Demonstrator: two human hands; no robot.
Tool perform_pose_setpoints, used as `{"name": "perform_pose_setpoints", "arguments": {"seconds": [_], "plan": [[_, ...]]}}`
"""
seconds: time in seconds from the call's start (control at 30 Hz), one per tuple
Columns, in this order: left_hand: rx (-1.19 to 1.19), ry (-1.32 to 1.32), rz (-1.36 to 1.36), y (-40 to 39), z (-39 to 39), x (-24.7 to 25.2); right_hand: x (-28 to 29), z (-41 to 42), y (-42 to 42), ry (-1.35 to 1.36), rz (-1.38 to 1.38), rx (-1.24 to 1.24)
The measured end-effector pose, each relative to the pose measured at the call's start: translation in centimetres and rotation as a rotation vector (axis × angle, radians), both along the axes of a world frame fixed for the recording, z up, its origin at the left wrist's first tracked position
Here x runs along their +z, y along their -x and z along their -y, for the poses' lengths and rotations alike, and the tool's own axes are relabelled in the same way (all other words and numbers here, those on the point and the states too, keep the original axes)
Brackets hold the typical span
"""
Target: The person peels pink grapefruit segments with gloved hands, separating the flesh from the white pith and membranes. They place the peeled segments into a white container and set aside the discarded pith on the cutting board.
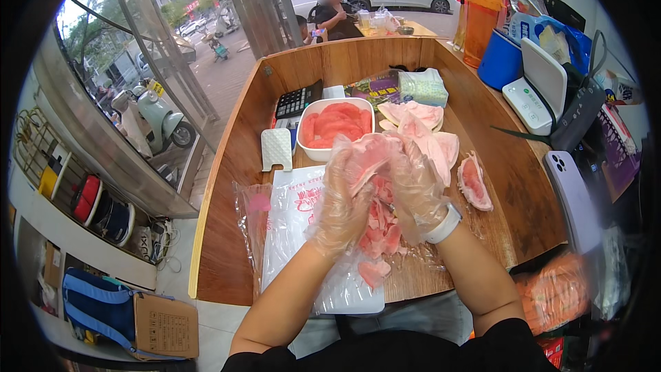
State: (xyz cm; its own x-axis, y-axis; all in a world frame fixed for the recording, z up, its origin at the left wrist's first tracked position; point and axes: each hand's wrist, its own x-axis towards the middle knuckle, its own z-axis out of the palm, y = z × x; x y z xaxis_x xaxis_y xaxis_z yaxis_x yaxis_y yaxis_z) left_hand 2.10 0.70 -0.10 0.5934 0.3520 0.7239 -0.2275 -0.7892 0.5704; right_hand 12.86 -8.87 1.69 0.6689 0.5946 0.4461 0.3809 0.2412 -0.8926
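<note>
Both my hands wear clear plastic gloves and meet over the wooden counter. My left hand [338, 201] and my right hand [421, 196] hold a pale pink piece of fruit rind [369, 163], probably pomelo, between them. Below them lies a heap of peeled pink membrane scraps [381, 232], with a loose scrap [374, 273] nearer me. A white tub [335, 153] of reddish pulp segments [335, 123] stands just beyond my left hand. Thick rind pieces [426, 139] lie beyond my right hand, and a fruit piece [474, 181] is to its right. A white plastic sheet [289, 232] lies under my left forearm.
A calculator [297, 101], a white stand [277, 150] and a tissue pack [423, 88] sit around the tub. The counter's raised wooden wall [356, 57] curves behind. A phone [573, 201], a white device [534, 98] and a blue container [500, 59] are at right. People sit outside.
</note>
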Motion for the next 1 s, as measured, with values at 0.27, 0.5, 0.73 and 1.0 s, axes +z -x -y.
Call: {"name": "perform_pose_setpoints", "arguments": {"seconds": [0.27,0.5,0.73,1.0], "plan": [[-0.039,0.051,0.016,0.0,0.0,0.1,0.0,-0.1,0.4,-0.130,-0.087,0.148],[-0.013,-0.026,-0.068,0.6,0.5,0.7,1.6,0.5,1.3,-0.008,-0.188,0.080],[-0.006,-0.025,0.010,0.2,0.3,0.7,0.7,-0.3,0.6,-0.170,-0.227,0.214],[-0.034,-0.074,-0.004,0.4,0.3,1.1,-0.3,0.0,-0.5,-0.094,-0.109,0.164]]}}
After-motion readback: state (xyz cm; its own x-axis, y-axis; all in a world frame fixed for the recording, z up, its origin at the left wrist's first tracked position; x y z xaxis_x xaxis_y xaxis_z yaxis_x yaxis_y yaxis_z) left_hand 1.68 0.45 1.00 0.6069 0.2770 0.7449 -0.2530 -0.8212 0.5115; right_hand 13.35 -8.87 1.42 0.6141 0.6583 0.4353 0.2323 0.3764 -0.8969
